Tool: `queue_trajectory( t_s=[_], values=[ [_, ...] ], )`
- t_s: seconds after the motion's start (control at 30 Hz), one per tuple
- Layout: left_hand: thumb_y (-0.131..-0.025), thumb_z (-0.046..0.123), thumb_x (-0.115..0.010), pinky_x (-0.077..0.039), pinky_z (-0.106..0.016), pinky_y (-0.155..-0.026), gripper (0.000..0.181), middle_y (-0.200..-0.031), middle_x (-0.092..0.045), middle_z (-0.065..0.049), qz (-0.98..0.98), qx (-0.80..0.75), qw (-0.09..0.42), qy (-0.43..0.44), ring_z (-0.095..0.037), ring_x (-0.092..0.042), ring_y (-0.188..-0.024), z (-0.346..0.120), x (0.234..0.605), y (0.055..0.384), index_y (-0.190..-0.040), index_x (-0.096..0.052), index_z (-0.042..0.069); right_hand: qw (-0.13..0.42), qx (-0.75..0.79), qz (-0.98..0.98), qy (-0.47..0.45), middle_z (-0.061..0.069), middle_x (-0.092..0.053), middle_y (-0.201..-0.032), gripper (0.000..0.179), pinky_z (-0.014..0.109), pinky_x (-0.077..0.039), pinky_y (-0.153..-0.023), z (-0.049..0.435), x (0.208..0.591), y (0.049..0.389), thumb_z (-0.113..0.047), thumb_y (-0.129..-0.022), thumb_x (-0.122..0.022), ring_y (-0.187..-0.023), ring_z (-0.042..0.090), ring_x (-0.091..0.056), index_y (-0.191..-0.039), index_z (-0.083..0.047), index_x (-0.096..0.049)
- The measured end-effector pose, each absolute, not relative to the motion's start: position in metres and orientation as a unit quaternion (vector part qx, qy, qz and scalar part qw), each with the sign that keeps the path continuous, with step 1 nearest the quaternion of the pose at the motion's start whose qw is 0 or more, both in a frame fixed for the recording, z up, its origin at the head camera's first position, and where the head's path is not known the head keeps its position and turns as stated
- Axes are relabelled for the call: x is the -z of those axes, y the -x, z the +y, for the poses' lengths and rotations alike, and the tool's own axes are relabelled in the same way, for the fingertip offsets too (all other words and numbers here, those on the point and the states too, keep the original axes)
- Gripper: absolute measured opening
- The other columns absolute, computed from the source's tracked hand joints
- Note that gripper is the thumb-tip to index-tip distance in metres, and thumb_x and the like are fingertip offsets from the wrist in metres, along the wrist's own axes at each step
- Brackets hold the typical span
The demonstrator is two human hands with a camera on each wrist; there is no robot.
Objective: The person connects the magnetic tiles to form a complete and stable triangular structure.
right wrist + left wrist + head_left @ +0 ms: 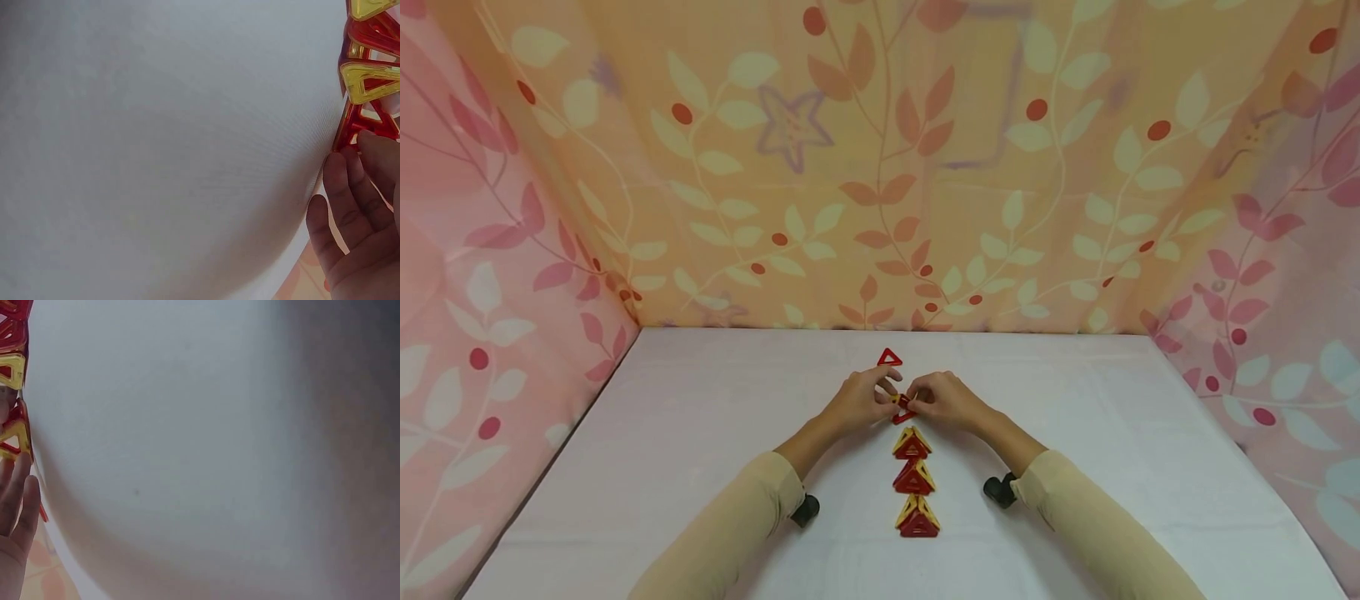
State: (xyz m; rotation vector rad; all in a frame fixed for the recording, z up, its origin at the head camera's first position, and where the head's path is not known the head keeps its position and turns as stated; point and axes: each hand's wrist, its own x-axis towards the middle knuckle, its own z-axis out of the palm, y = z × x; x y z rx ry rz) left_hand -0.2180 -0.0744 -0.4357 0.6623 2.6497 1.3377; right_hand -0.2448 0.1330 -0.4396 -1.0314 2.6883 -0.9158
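Observation:
Fingers and thumb of the left hand (863,396) pinch a yellow open-centred triangle tile (20,432), which leans against red ones in the left wrist view. Facing it, the right hand (951,398) pinches a red triangle tile (370,130) near its lower edge, thumb on one side and fingertips on the other. The hands nearly meet over a red triangle (903,417) on the table. Toward the person, a row of three small red and yellow pyramids stands: the nearest to the hands (912,446), a middle one (914,478) and the closest to the camera (918,520).
A single red triangle tile (890,359) lies flat just beyond the left fingers. White cloth covers the table (662,467). Patterned fabric (880,167) rises behind and at both sides. Dark wrist cameras sit under the left (806,510) and right (999,492) sleeves.

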Motion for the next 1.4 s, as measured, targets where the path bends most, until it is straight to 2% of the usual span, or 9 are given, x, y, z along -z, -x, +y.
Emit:
queue_trajectory(
  t_s=[0.13,0.4,0.6,0.93,1.13,1.4],
  values=[
    [-0.086,0.003,-0.075,-0.057,-0.030,-0.072,0.040,-0.100,-0.071,-0.011,0.868,-0.441,0.044,-0.223,-0.020,-0.070,-0.086,-0.076,0.437,0.219,-0.123,-0.062,0.002,0.060,0.302,0.887,0.344,-0.005,-0.069,-0.077,0.006,0.022,-0.050,-0.068,0.133,0.440,0.246,-0.007,-0.091,-0.070,-0.070,0.004,-0.058,-0.095,-0.006,-0.074],
    [-0.086,-0.010,-0.064,-0.053,-0.042,-0.092,0.046,-0.108,-0.072,-0.011,0.875,-0.417,0.041,-0.245,-0.026,-0.067,-0.104,-0.079,0.439,0.222,-0.130,-0.058,0.001,0.064,0.307,0.889,0.334,-0.005,-0.068,-0.079,0.008,0.023,-0.050,-0.067,0.134,0.437,0.244,-0.008,-0.091,-0.069,-0.070,0.006,-0.057,-0.098,-0.006,-0.072],
    [-0.085,-0.009,-0.068,-0.054,-0.040,-0.088,0.044,-0.096,-0.073,-0.007,0.879,-0.414,0.052,-0.229,-0.023,-0.067,-0.095,-0.081,0.439,0.221,-0.127,-0.059,0.002,0.080,0.316,0.891,0.315,-0.003,-0.068,-0.079,0.012,0.023,-0.050,-0.065,0.133,0.436,0.242,-0.009,-0.092,-0.068,-0.070,0.007,-0.059,-0.102,-0.004,-0.071],
    [-0.082,-0.007,-0.074,-0.055,-0.037,-0.085,0.048,-0.092,-0.071,-0.004,0.874,-0.431,0.051,-0.219,-0.020,-0.067,-0.090,-0.089,0.443,0.224,-0.127,-0.060,0.002,0.106,0.337,0.879,0.321,0.000,-0.072,-0.088,0.018,0.026,-0.054,-0.073,0.128,0.433,0.246,-0.006,-0.092,-0.066,-0.079,0.009,-0.065,-0.109,-0.002,-0.069],
    [-0.081,-0.006,-0.075,-0.055,-0.035,-0.082,0.047,-0.091,-0.071,-0.002,0.879,-0.425,0.045,-0.213,-0.015,-0.066,-0.086,-0.093,0.443,0.225,-0.124,-0.061,0.006,0.108,0.336,0.884,0.308,0.002,-0.071,-0.092,0.020,0.030,-0.054,-0.079,0.126,0.423,0.266,-0.006,-0.092,-0.068,-0.083,0.013,-0.065,-0.111,-0.002,-0.069],
    [-0.082,-0.005,-0.075,-0.055,-0.035,-0.083,0.046,-0.092,-0.071,-0.003,0.877,-0.428,0.056,-0.214,-0.016,-0.066,-0.086,-0.095,0.440,0.225,-0.125,-0.060,0.003,0.110,0.335,0.897,0.268,0.011,-0.069,-0.108,0.026,0.038,-0.053,-0.090,0.116,0.416,0.297,-0.009,-0.092,-0.069,-0.097,0.023,-0.064,-0.115,0.002,-0.067]
  ],
)
